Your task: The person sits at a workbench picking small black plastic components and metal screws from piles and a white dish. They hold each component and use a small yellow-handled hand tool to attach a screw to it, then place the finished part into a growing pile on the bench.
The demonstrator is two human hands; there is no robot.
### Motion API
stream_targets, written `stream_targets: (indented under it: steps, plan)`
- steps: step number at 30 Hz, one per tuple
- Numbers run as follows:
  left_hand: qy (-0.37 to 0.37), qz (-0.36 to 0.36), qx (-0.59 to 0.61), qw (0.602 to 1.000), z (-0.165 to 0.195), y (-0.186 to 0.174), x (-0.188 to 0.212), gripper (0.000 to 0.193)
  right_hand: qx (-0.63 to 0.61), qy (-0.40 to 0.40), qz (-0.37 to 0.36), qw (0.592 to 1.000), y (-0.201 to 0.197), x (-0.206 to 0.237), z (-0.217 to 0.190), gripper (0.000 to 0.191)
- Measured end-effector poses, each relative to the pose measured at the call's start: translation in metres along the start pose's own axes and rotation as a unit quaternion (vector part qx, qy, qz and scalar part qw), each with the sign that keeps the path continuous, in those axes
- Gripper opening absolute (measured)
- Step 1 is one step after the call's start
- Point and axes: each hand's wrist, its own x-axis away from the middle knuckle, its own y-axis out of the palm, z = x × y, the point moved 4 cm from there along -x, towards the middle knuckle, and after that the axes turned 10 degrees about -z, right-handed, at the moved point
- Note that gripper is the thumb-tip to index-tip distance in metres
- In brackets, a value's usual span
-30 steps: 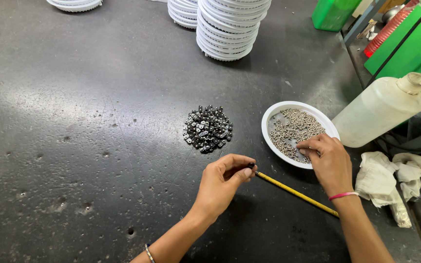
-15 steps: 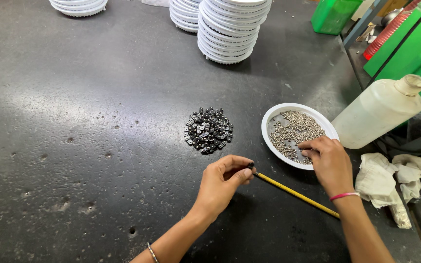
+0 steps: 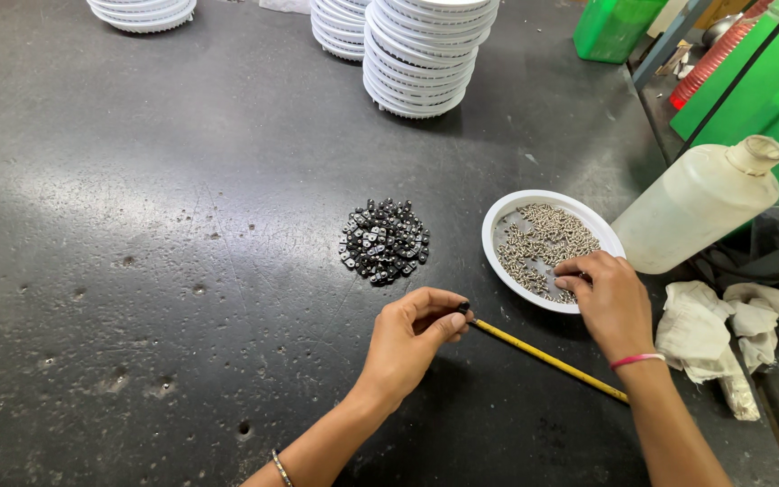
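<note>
The left hand (image 3: 412, 338) pinches the dark tip of a thin yellow rod (image 3: 547, 359), which runs lower right along the table. The right hand (image 3: 610, 298), fingers closed into the small screws (image 3: 547, 243) of the white dish (image 3: 498, 221), is nearer them; its grip is hidden.

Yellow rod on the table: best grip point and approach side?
Grip the yellow rod mid-shaft, coming from above, fingers across its width. It lies flat on the black table; its dark tip is already pinched by the left hand and its far end runs under the right hand's wrist, so only the middle is free.
</note>
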Motion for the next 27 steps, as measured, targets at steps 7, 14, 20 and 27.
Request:
stream_targets:
  steps: [7,14,20,27]
  plan:
    - [0.004,-0.003,0.003,1.000,-0.0014,0.0005,-0.0013,0.021,-0.015,0.019,-0.011,1.000,-0.0038,0.0019,-0.0018,0.015]
    - [-0.007,-0.002,-0.007,1.000,-0.0003,0.0004,0.0000,0.021,0.002,0.004,-0.011,1.000,-0.0004,-0.0002,-0.0014,0.009]
    - [-0.010,-0.003,-0.009,1.000,-0.0014,0.0008,-0.0011,0.021,0.034,-0.012,-0.020,0.999,0.0005,-0.0021,-0.0002,0.009]
    - [-0.007,0.003,-0.018,1.000,-0.0026,-0.0007,-0.0014,0.020,0.024,-0.011,-0.023,0.999,-0.0029,-0.0006,-0.0025,0.011]
